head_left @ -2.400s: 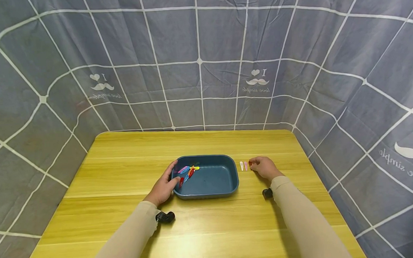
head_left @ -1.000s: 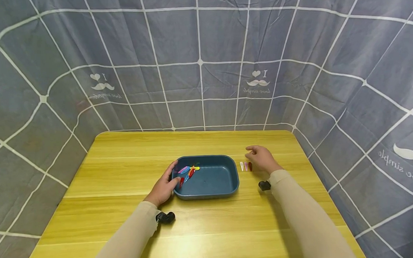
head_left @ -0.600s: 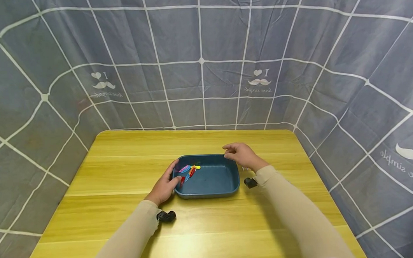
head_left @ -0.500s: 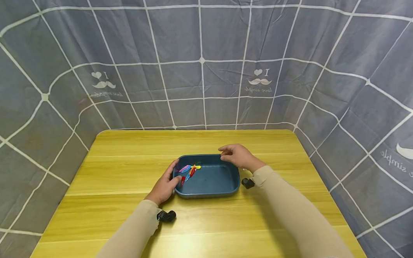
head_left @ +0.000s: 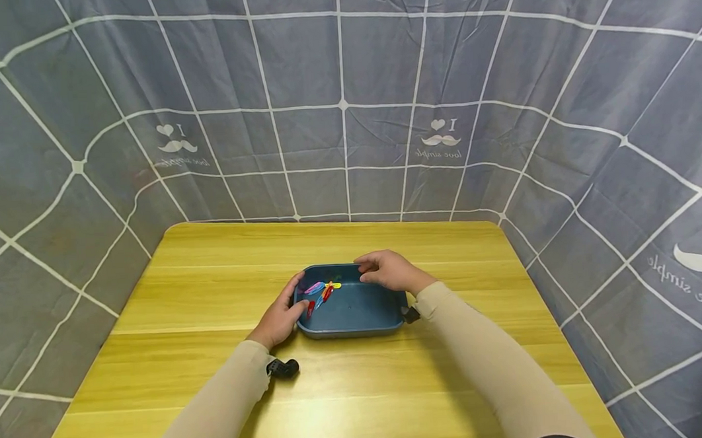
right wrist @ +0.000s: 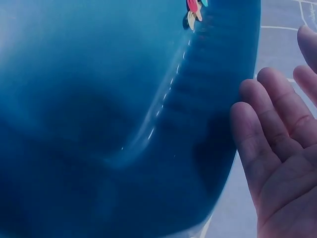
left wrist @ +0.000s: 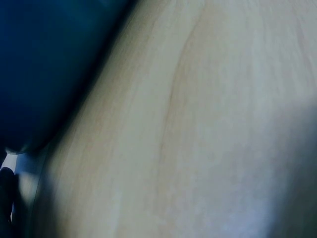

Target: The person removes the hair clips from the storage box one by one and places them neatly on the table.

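A dark blue plastic basin (head_left: 362, 313) stands on the wooden table. My left hand (head_left: 277, 319) grips its left wall, thumb over the rim on the inside and fingers outside. Several snap hair clips lie inside at the left: a red clip (head_left: 310, 308), a yellow clip (head_left: 334, 285) and pink, blue and other red ones. My right hand (head_left: 389, 272) hovers above the basin's far right part with loosely bent fingers and nothing held. In the right wrist view its fingers (right wrist: 277, 114) are beside the rim, with the clips (right wrist: 194, 10) at the top. My right hand and sleeve hide the spot right of the basin.
The wooden table (head_left: 222, 252) extends around the basin, and its grain fills most of the left wrist view. A grey curtain (head_left: 299, 142) with white grid lines surrounds the table's back and sides. A dark wrist camera (head_left: 283, 368) sits at my left cuff.
My right hand placed a red clip beside the white and pink clips on the table, let go, and moved left over the basin. My left hand has kept its grip on the basin.
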